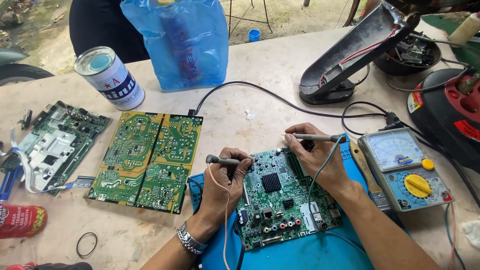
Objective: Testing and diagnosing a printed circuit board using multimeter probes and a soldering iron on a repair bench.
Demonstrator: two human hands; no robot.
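Probing is in hand: the left hand pinches one grey test probe and the right hand grips the other probe over the green mainboard lying on the blue mat beside the analog multimeter, so the tips likely need steady contact

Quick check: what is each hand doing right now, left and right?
Left hand: closed on a grey probe, tip at the green circuit board.
Right hand: closed on a second grey probe, above the same board.

Two grey probes lie nearly level, tips over a green circuit board flat on a blue mat.
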